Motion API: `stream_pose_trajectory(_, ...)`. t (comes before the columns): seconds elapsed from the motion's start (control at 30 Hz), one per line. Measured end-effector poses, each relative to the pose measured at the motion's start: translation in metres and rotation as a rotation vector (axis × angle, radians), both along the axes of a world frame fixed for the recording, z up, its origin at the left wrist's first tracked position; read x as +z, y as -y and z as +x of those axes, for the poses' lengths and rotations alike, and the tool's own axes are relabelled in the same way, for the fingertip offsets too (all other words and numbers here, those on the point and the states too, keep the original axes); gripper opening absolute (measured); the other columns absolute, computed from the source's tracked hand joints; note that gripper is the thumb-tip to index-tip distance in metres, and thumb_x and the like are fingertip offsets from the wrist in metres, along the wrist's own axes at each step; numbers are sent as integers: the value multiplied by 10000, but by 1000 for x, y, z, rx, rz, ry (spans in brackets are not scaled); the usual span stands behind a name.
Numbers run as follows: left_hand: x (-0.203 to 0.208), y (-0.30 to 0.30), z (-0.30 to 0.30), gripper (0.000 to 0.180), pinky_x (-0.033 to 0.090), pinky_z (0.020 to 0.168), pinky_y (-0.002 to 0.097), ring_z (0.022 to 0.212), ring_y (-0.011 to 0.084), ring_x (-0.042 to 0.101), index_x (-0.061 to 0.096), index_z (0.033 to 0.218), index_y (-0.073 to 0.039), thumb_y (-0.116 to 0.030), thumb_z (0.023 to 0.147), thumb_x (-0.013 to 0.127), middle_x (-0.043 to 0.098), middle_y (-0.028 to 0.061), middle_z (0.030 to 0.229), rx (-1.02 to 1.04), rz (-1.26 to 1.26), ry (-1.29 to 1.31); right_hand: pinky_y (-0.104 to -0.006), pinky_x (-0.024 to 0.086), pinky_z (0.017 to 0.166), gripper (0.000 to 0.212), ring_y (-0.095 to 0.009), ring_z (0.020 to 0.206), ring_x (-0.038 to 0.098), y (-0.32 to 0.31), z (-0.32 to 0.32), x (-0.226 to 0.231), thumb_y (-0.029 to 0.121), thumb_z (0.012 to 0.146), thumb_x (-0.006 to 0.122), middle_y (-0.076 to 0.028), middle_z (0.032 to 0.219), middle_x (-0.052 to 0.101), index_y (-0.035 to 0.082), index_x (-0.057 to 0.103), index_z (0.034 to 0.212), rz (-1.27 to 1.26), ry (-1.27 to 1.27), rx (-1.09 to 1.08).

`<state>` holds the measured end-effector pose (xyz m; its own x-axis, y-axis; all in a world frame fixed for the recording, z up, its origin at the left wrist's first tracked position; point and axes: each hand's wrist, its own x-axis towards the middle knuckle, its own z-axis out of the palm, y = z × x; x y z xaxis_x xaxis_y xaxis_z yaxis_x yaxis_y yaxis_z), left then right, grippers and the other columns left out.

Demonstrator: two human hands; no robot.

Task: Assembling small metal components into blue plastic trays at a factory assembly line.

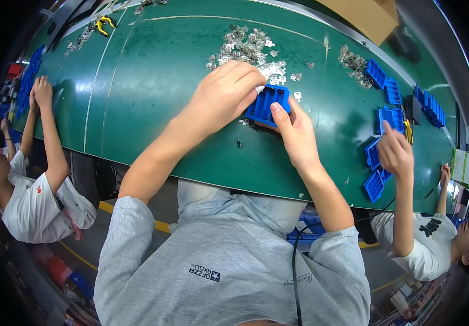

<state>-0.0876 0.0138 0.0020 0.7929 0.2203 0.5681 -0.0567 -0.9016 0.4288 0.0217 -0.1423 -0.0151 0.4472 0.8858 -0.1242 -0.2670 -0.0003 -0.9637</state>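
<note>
Ribbed blue plastic block (267, 105) pinched between left hand (224, 93), right hand (295, 132) grips.

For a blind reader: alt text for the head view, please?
A person's left hand and right hand hold a blue ribbed plastic part over a green table, beside a pile of small metal pieces.

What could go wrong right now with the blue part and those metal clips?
The left hand hides most of the blue part, so a clip might seat crooked unseen. The right hand grips only one end; the part could twist. The clip pile lies right behind and could scatter if knocked.
</note>
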Motion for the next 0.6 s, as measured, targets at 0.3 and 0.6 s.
stream_pose_trajectory(0.3, 3, -1, -1, 216, 486, 806, 299, 942, 158, 587, 569, 1093, -25, -134, 910, 601, 604, 74, 1036, -80, -756, -279, -217, 432, 816, 320, -52, 901, 498, 0, -3, 18, 200, 988, 509, -3, 1014, 574, -25, 511, 1215, -63, 4, -30)
stream_pose_trajectory(0.6, 8, 4, -7, 284, 465, 879, 271, 989, 109, 548, 540, 1155, 13, -139, 924, 607, 577, 45, 1062, -323, -1201, -343, -233, 488, 721, 306, -72, 801, 574, -2, -4, 14, 267, 898, 682, -18, 887, 646, -8, 639, 1025, -33, 125, -159)
